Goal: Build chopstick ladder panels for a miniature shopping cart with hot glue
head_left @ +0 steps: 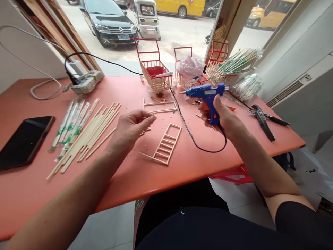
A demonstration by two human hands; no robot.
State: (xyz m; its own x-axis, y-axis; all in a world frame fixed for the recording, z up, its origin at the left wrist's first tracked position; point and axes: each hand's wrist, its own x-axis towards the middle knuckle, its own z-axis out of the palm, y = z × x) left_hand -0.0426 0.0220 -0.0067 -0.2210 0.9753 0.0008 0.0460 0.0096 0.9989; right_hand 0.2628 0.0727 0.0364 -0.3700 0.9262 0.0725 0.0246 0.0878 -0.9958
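Observation:
My right hand (221,114) is wrapped round the handle of a blue hot glue gun (205,92), raised above the table with its nozzle pointing left. My left hand (135,126) is closed in a pinch above the table; whatever is between its fingertips is too small to make out. Below and right of that hand lies a small ladder-like frame of wooden sticks (168,144), with one stick jutting out at its lower left corner. Behind the left hand rests a second stick frame (160,107). Loose chopsticks (91,133) spread to the left of the left hand.
Wrapped chopsticks (74,121) and a phone (26,140) lie at left, with a power strip (87,81) behind. Miniature stick carts (157,81) stand at the back. Black-handled cutters (262,121) lie at right. The gun's black cord (192,139) loops across the table (125,184).

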